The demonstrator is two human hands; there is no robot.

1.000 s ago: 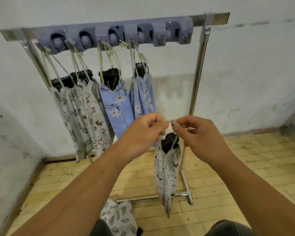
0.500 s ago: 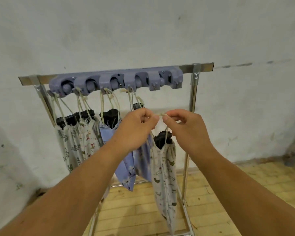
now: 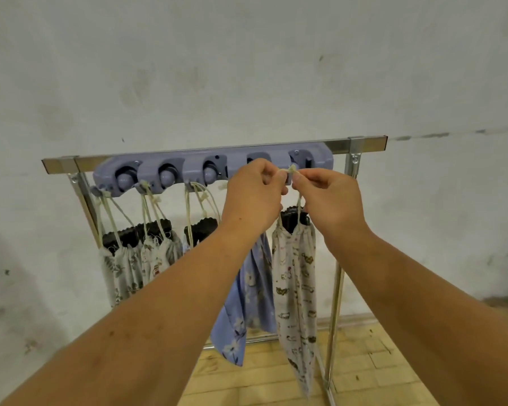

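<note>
Both forearms enter from the bottom edge, elbows cut off. The left hand [image 3: 252,197] and right hand [image 3: 332,200] each pinch the cream drawstring [image 3: 290,170] between thumb and forefinger, close before the grey-blue holder [image 3: 192,168]. The printed pouch [image 3: 295,273] hangs below on that cord, with a black object [image 3: 289,216] showing at its mouth (identity unclear). The left wrist hides the top of the blue pouch [image 3: 248,291]. Further pouches [image 3: 123,268] hang at left. The left hand partly covers the holder's fourth slot. The steel rack [image 3: 361,143] stands near the wall.

Both arms out fwd & raised, L hand [image 3: 252,197] and R hand [image 3: 330,200] pinching w/ fingertips, nearly touching.
</note>
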